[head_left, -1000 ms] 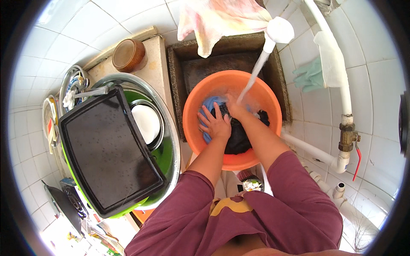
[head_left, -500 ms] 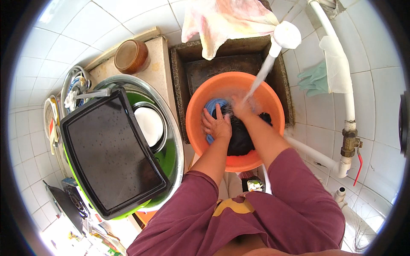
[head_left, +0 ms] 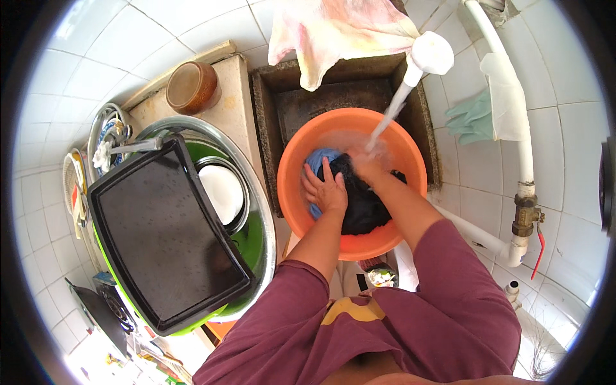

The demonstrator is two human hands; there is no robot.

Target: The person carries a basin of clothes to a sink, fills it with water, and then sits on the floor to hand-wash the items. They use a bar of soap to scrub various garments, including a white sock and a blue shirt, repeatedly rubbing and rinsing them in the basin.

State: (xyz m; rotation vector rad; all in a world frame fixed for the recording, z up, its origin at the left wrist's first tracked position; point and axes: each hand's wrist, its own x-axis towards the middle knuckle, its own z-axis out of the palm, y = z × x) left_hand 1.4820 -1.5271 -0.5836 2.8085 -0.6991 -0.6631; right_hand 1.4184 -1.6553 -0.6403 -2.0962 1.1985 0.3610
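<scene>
An orange basin (head_left: 292,215) stands over the front of a dark stone sink, with wet cloth in it. My left hand (head_left: 328,192) rests on the cloth with its fingers spread, over the edge where a blue cloth (head_left: 319,158) meets a black cloth (head_left: 366,212). Beside it, my right hand (head_left: 368,168) is on the black cloth, directly under the falling water; spray and blur hide its fingers. A stream of water (head_left: 387,119) runs from a white tap fitting (head_left: 431,54) into the basin.
Left of the basin, a black tray (head_left: 170,234) lies across a metal basin (head_left: 268,212) and a green one, beside a white bowl (head_left: 221,192). A brown jar (head_left: 192,87) stands behind. A stained cloth (head_left: 340,32) hangs over the sink (head_left: 308,106); pipes and pale green gloves (head_left: 471,117) are at right.
My right hand has shifted slightly right and nearer to me under the water. My left hand stays spread on the cloth in nearly the same place.
</scene>
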